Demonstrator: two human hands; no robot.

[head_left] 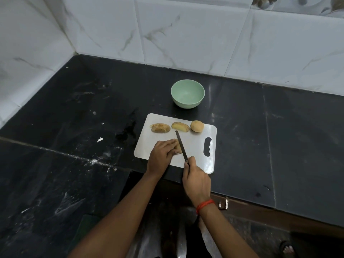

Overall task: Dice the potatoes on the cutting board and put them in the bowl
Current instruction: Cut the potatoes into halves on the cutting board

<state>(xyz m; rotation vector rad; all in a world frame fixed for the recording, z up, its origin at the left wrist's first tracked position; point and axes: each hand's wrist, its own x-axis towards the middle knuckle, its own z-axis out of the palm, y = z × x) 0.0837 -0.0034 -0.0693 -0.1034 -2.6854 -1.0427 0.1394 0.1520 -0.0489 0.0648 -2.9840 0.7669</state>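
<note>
A white cutting board (197, 161) lies on the black counter. My left hand (161, 155) grips a potato piece (178, 147) near the board's front, mostly hiding it. My right hand (195, 180) holds a thin knife (181, 146) by its handle, the blade lying along the right side of that piece. At the board's far edge sit two sliced potato portions (160, 128) (180, 126) and a whole potato (197, 126). A pale green bowl (187, 94), with nothing in it, stands just beyond the board.
The black stone counter (279, 136) meets white marble-look wall tiles (186, 34) at the back and left. Small white scraps (99, 140) and smears mark the counter to the left. Below the counter edge are the floor and a sandalled foot (287, 249).
</note>
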